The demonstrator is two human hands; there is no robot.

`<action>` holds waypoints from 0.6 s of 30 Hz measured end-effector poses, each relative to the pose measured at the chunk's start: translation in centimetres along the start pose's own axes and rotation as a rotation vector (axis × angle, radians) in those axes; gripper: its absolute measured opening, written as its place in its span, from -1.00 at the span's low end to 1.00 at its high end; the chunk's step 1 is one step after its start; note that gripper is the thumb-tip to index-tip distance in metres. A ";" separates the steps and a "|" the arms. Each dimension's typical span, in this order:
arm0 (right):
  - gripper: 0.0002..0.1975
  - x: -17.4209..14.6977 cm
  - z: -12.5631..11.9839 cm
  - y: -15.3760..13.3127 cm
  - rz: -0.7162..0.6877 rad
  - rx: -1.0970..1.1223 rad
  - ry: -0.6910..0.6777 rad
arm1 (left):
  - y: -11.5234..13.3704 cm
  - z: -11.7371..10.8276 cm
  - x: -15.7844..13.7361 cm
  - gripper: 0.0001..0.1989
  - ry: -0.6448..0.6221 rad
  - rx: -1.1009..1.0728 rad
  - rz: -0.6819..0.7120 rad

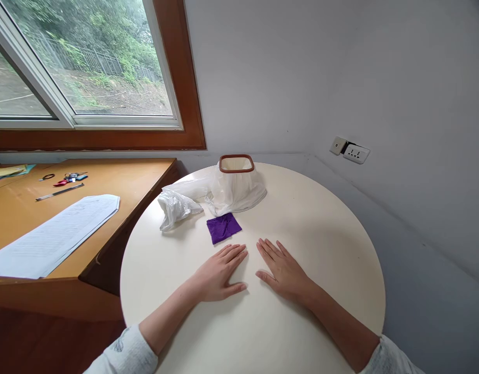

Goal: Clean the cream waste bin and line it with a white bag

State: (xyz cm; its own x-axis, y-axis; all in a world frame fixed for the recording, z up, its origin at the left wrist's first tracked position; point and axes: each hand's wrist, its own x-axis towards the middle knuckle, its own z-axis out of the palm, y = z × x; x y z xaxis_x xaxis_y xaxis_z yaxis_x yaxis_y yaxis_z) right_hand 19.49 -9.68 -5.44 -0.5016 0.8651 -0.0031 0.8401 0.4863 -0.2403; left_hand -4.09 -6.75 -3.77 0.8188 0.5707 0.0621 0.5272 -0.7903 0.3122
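My left hand (pixel 222 274) lies flat on the round white table (pixel 332 259), thumb apart from the fingers, holding nothing. Just beyond its fingertips is a folded purple cloth (pixel 224 228), apart from the hand. My right hand (pixel 281 270) rests palm down to the right, also empty, fingers stretched out. Farther back stands a small bin (pixel 236 163) with a brown rim, lined with a whitish plastic bag (pixel 237 192) that spills over its sides. The bag's gathered, crumpled end (pixel 178 208) trails to the left across the table.
On the left is a wooden desk (pixel 146 176) with a stack of papers (pixel 64 234), a pen (pixel 60 192), scissors (pixel 71 177) and a black ring (pixel 48 176). A window (pixel 114 62) is above it. Wall sockets (pixel 356 153) are at the right.
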 end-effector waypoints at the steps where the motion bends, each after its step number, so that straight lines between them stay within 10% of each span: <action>1: -0.32 0.0 0.0 0.0 0.001 0.000 -0.003 | 0.0 0.0 0.0 -0.26 -0.002 0.003 -0.002; 18: -0.37 -0.1 -0.5 -0.4 0.016 0.033 -0.024 | 0.5 0.0 -0.1 -0.62 0.167 -0.054 -0.023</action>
State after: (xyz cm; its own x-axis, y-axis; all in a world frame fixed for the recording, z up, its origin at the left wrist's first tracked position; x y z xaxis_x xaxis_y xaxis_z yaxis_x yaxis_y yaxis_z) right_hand 19.36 -9.90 -4.87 -0.4934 0.8693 -0.0303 0.8409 0.4678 -0.2721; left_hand -3.94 -7.19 -3.65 0.7553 0.6211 0.2092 0.5288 -0.7661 0.3654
